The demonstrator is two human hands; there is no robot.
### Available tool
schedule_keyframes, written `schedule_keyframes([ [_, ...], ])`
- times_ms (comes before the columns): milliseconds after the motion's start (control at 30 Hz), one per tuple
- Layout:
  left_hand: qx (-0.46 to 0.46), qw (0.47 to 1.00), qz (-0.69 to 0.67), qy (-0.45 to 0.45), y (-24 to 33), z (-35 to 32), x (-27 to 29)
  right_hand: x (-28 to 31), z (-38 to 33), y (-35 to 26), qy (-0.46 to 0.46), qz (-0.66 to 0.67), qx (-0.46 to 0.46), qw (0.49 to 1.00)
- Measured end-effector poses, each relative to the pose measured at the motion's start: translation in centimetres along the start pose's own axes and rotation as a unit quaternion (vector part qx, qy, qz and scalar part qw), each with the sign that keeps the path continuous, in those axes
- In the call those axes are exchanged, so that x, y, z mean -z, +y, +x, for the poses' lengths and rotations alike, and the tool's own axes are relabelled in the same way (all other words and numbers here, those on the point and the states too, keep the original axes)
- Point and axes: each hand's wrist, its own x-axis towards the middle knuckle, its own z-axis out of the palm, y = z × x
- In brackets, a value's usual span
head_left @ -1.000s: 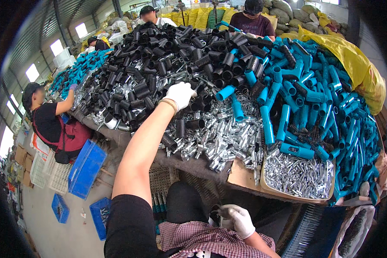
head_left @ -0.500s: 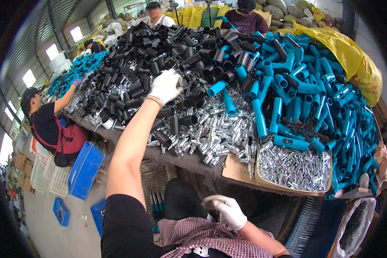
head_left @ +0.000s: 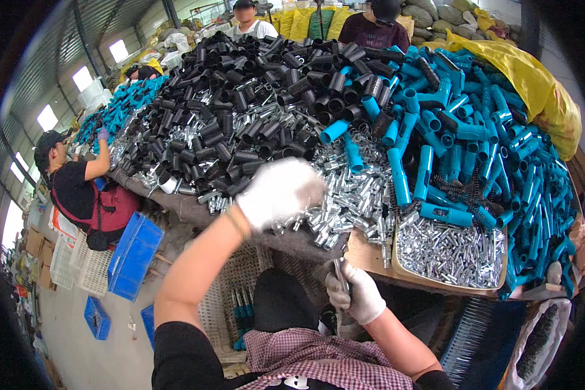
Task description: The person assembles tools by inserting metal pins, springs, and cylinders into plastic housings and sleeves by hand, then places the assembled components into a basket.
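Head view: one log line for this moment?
left hand: over silver metal parts, blurred | right hand: grips metal piece | blue tubes: piled right

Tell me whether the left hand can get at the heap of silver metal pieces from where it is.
Probably yes. The gloved left hand is already over the near edge of the silver metal pieces, blurred, with nothing between them. Whether it holds one cannot be told.

Surface: I see a long worktable (head_left: 195, 211) with a dark edge.
Under my left fingers: silver metal fittings (head_left: 357, 198).
Beyond them: black plastic tubes (head_left: 240, 104).
To their right: blue plastic tubes (head_left: 474, 143), cardboard tray (head_left: 364, 257) of silver pins.
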Motion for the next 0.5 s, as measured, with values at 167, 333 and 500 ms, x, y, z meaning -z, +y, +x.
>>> schedule_keyframes([
  [167,0.313,0.946,-0.004,0.087,-12.2,7.3,-2.5,-0.8,-0.8,0.9,0.068,-0.112,0.019,0.991],
  [333,0.382,0.922,0.068,0.015,-15.8,10.2,-5.8,-1.2,-2.2,0.8,0.115,-0.173,0.028,0.978],
  [500,0.328,0.921,0.049,0.206,-12.6,4.1,0.5,-1.2,-4.3,0.7,0.095,-0.234,0.033,0.967],
])
